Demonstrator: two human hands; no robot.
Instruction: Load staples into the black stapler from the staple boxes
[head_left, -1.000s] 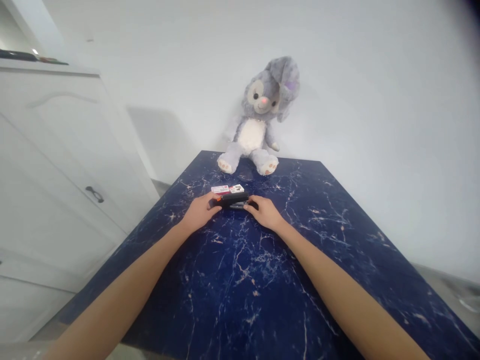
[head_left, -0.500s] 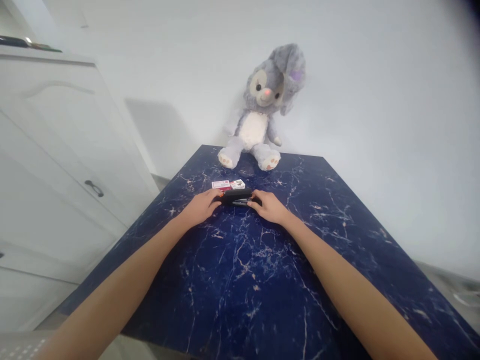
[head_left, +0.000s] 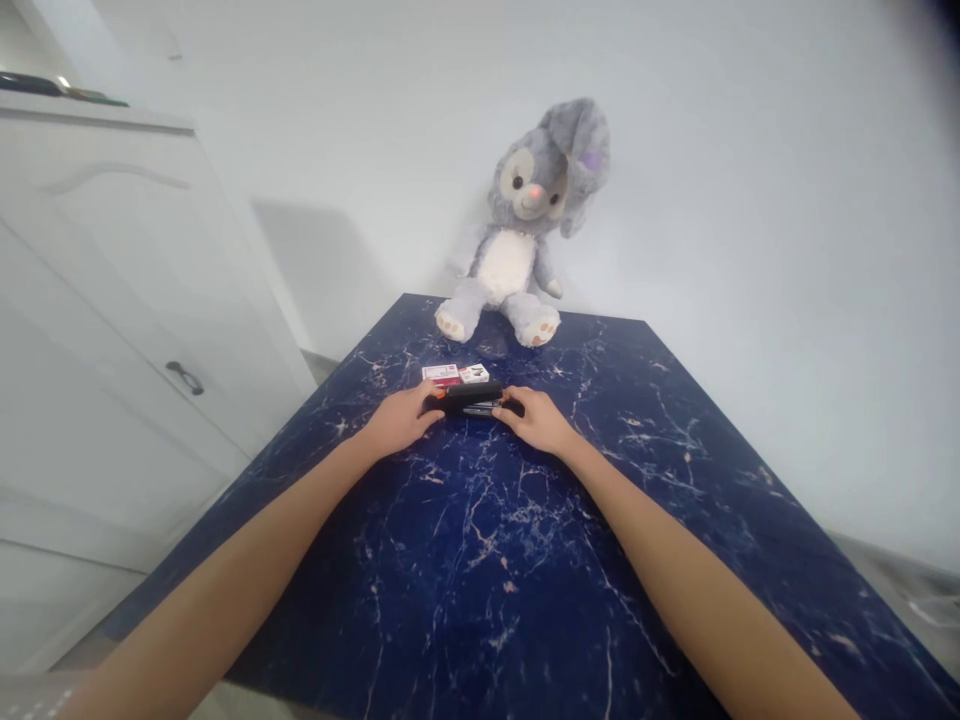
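Note:
A black stapler (head_left: 474,394) with a metal strip along its lower side lies crosswise on the blue marbled table (head_left: 495,580). Its left end is between the thumb and fingers of my left hand (head_left: 400,420). At the other end, the thumb and fingers of my right hand (head_left: 538,420) close around it. Just behind the stapler sit a red and white box (head_left: 441,374) and a smaller white box (head_left: 474,374) with a dark picture on it. My fingertips partly hide both stapler ends.
A grey plush rabbit (head_left: 510,262) sits at the table's back edge, against the white wall (head_left: 750,200). To the left stands a white cabinet (head_left: 112,300) with a dark handle (head_left: 184,378); a dark long object (head_left: 30,84) lies on top of it.
The view has shifted slightly, so everything sits a little lower in the picture. Both hands keep nearly the same hold on the stapler.

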